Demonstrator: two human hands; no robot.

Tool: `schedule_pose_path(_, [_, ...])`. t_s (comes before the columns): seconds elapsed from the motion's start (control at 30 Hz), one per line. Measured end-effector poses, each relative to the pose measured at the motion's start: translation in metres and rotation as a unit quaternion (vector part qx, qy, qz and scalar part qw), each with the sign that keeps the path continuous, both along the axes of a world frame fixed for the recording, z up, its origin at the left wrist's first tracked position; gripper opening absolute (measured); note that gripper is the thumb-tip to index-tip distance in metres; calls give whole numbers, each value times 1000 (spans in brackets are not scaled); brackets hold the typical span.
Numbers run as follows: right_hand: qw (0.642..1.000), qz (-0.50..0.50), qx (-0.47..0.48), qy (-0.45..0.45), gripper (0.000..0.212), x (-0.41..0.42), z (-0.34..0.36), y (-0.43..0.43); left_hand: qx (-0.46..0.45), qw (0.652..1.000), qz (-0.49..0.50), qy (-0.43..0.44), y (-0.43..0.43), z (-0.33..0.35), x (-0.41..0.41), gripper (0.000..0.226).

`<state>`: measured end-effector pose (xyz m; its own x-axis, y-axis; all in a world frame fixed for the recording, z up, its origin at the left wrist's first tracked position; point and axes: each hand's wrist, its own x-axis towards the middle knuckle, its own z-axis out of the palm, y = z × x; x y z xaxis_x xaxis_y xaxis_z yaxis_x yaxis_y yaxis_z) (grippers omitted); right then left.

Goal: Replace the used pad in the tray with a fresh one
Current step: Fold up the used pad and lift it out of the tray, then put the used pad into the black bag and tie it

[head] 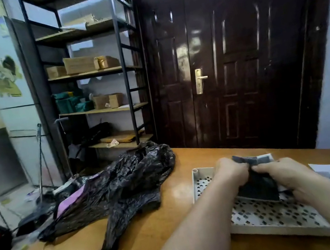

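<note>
Both hands, the left hand [232,171] and right hand [285,172], have a closed grip on the dark, crumpled used pad [257,188], bunching it above the white perforated plastic tray [268,215] near the bench's right edge. Removal looks underway; binning it in the black plastic bag [126,186] and laying a fresh pad remain.

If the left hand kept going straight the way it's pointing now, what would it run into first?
The left hand points away from the body, gripping the dark pad over the tray. Going straight on, it would probably meet the pad's raised far fold, then the tray's far rim; depth is unclear.
</note>
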<state>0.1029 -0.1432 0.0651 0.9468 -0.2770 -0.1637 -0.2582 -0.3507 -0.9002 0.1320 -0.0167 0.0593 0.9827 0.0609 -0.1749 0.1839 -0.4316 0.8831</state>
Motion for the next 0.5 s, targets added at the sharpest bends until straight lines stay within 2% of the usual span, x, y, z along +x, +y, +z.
schedule_pose_path(0.1, [995, 19, 95, -34, 24, -18, 14, 3, -73, 995, -34, -59, 12, 12, -24, 42])
schedule_pose_path(0.17, [988, 51, 126, -67, 33, -31, 24, 6, -57, 987, -66, -135, 37, 27, -52, 46])
schedule_pose_path(0.27, [971, 106, 169, -134, 72, -49, 33, 4, 80, 959, -38, -269, 115, 40, -107, 47])
schedule_pose_path(0.3, [965, 131, 167, -155, 75, -54, 35, 7, 132, 944, 10, -302, 153, 38, -126, 44])
schedule_pose_path(0.33, [959, 166, 161, -166, 63, -63, 40, 14, 181, 928, 71, -318, 192, 34, -142, 43])
schedule_pose_path(0.37, [950, 218, 145, -170, 46, -74, 47, 27, 233, 912, 140, -308, 235, 26, -151, 45])
schedule_pose_path(0.43, [922, 351, 57, -155, 34, -94, 64, 64, 350, 876, 253, -216, 310, 10, -159, 60])
schedule_pose_path(0.5, [849, 502, -89, -139, 29, -116, 77, 118, 434, 848, 289, -91, 356, -9, -154, 74])
